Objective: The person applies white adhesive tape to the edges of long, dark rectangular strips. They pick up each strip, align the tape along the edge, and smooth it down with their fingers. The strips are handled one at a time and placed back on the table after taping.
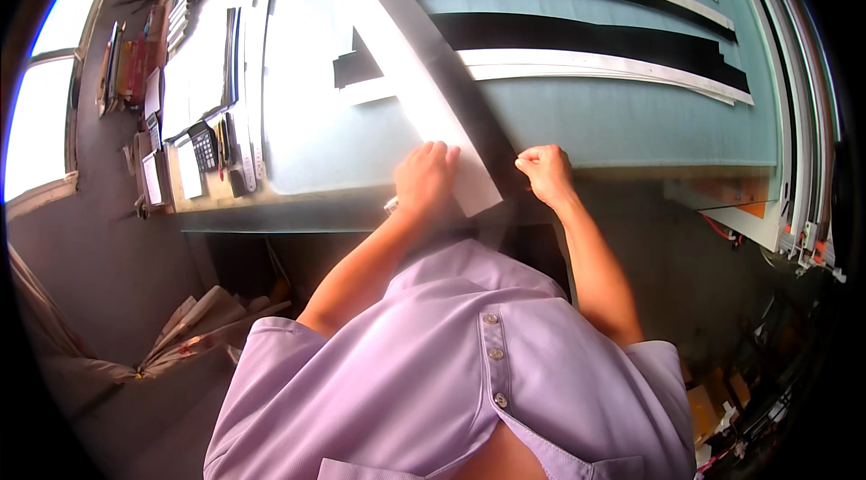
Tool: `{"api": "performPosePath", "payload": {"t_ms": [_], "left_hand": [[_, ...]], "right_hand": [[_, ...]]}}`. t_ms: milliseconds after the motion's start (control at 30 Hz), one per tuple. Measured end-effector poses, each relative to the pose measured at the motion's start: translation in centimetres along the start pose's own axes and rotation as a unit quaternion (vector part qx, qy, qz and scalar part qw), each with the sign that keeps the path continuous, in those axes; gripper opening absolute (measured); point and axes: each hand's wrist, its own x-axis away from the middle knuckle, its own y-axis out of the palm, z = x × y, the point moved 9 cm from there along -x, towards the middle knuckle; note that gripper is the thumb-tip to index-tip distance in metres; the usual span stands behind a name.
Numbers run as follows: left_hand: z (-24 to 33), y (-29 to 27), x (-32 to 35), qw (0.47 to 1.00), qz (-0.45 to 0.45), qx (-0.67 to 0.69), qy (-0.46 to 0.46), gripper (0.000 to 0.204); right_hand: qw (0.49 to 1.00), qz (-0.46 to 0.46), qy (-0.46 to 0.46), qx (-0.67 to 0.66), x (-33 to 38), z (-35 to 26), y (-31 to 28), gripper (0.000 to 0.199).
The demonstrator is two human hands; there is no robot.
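Observation:
A long strip, white on its left part and black along its right part, runs slantwise from the far edge of the table to its near edge in front of me. My left hand is closed at the near end, its curled fingers on the white part's left edge. A small white thing shows beside that wrist; its kind is unclear. My right hand is closed in a pinch at the black part's right edge. What lies between those fingertips is too small to make out.
More black and white strips lie across the pale blue tabletop. At the left are a long ruler, a calculator, pens and papers. Metal rails border the right side. Crumpled cloth lies below the table at left.

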Motion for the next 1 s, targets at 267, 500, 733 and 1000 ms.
{"api": "performPosePath", "payload": {"t_ms": [267,500,733,1000], "left_hand": [[1.9,-1.0,-6.2,0.986,0.155,0.062,-0.01,0.035],[-1.6,-2.9,-11.8,0.989,0.13,0.01,-0.064,0.048],[-1.8,-2.3,-12.3,0.988,0.133,-0.003,-0.075,0.037],[-0.8,-3.6,-12.0,0.976,0.205,-0.037,-0.061,0.028]], "right_hand": [[0.998,-0.059,0.022,0.026,4.8,7.1,-10.9,0.016],[0.995,-0.037,0.076,0.06,7.4,11.9,-17.4,0.012],[0.993,-0.059,0.083,0.06,7.1,10.9,-17.2,0.009],[0.993,-0.052,0.098,0.045,7.3,11.4,-16.9,0.007]]}}
